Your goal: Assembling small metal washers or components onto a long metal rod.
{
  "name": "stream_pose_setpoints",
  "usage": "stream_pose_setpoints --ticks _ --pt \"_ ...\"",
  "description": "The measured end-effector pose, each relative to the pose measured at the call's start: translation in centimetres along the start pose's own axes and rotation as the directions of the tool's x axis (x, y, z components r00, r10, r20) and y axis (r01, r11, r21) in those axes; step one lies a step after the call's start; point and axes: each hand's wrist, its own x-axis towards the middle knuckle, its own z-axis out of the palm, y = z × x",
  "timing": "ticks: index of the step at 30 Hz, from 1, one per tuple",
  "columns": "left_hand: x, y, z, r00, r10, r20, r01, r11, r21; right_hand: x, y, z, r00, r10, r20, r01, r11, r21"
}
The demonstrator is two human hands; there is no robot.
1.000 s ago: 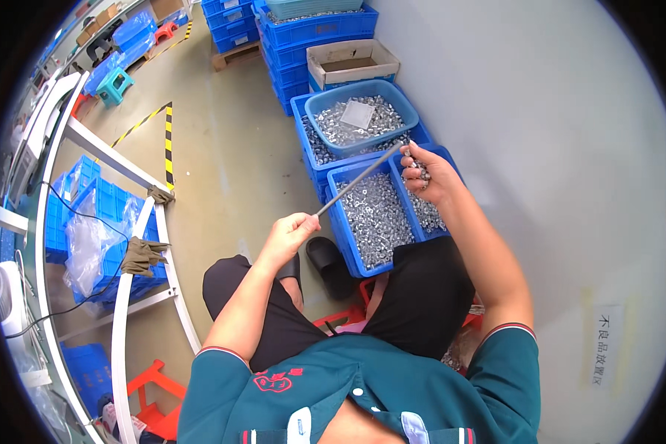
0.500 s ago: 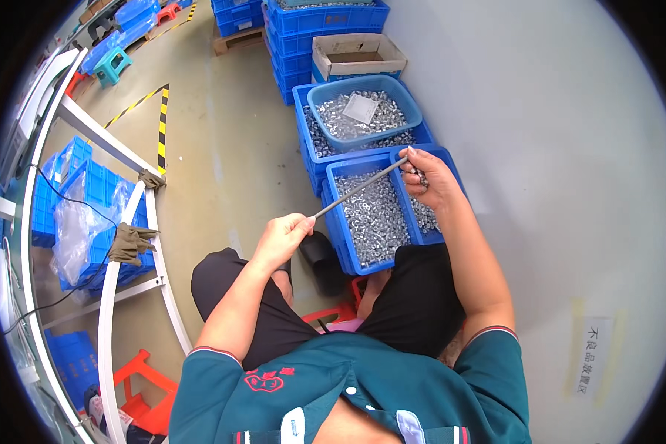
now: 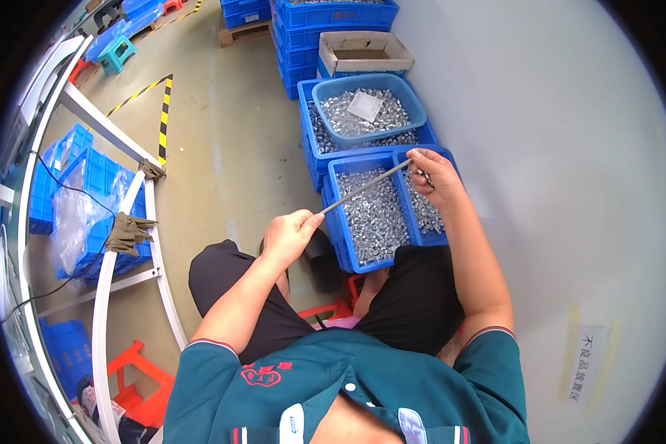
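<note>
Left hand point(image 3: 285, 238) and right hand point(image 3: 439, 180) grip a grey rod point(image 3: 366, 186) between closed fingers point(image 3: 308, 221)

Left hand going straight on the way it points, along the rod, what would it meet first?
Following the rod, probably the nearest blue bin, at its left rim. The left hand may sit high enough to pass over it, though; depth is unclear.

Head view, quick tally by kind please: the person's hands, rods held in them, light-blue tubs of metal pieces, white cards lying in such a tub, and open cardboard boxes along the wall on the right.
Hands, left hand and right hand: 2
Gray rod: 1
Light-blue tub: 1
White card: 1
Open cardboard box: 1
Total: 6
</note>
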Motion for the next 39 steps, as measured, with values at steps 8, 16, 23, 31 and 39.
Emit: stream_pose_setpoints --ticks 8,16,23,31,39 --pt "0.7 -1.5 0.1 0.997 0.038 0.073 -0.027 0.989 -0.149 0.4 -0.2 -0.7 0.977 0.073 0.201 -0.139 0.932 0.336" --pt "0.4 -1.4 0.2 0.994 0.051 0.093 -0.029 0.974 -0.226 0.3 0.1 -0.3 0.968 0.086 0.236 -0.157 0.94 0.302" --pt "0.8 -2.6 1.4 0.983 0.152 0.108 -0.094 0.903 -0.42 -0.3 -0.4 1.1 0.973 0.026 0.227 -0.097 0.947 0.305" --pt "0.7 -2.2 0.9 0.982 0.142 0.123 -0.079 0.906 -0.416 -0.1 -0.3 -0.3 0.974 0.026 0.223 -0.122 0.896 0.428" --pt "0.7 -2.8 1.0 0.987 0.126 0.104 -0.083 0.935 -0.346 0.2 -0.4 -0.1 0.979 0.085 0.186 -0.162 0.878 0.451"
